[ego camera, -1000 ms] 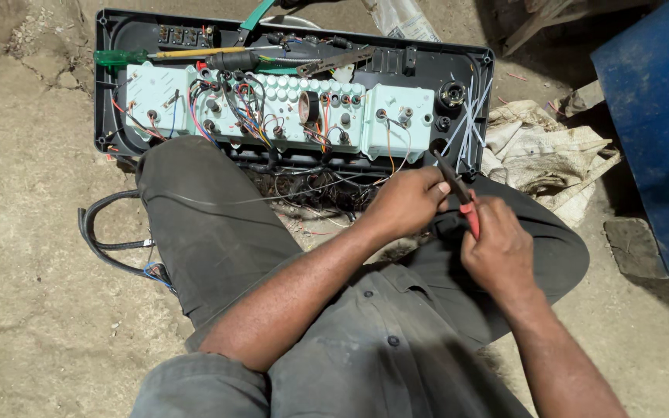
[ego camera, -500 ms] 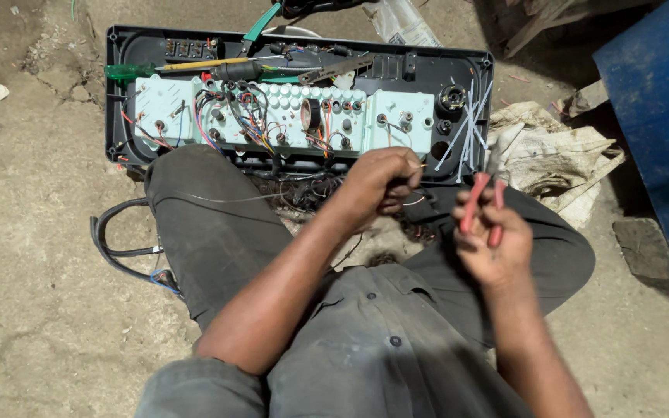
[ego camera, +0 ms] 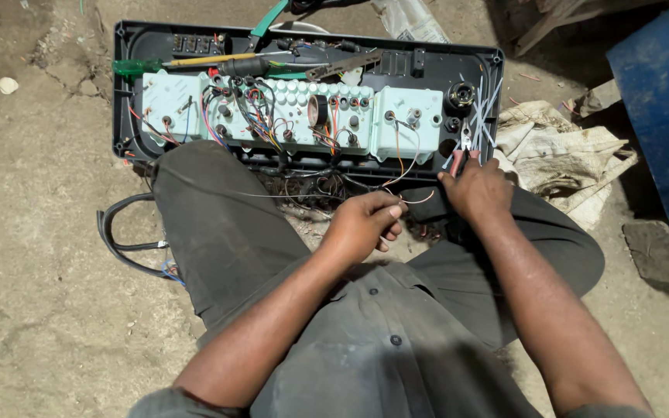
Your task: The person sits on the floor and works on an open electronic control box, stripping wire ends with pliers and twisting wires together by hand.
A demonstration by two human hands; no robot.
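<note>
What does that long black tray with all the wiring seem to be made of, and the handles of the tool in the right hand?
Black tray: likely moulded plastic, matt, with thin ribbed walls. Tool handles: red sleeves, probably rubber or soft plastic, mostly hidden under the right hand; metal jaws glint above.

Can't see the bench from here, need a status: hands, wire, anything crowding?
Left hand pinching thin wire. Right hand gripping red-handled pliers at panel edge. Loose wire tangle crowds the work.

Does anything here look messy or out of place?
Yes. The wires across the open panel are a loose tangle, and a screwdriver lies on the panel's top edge. The right hand holds pliers.
</note>
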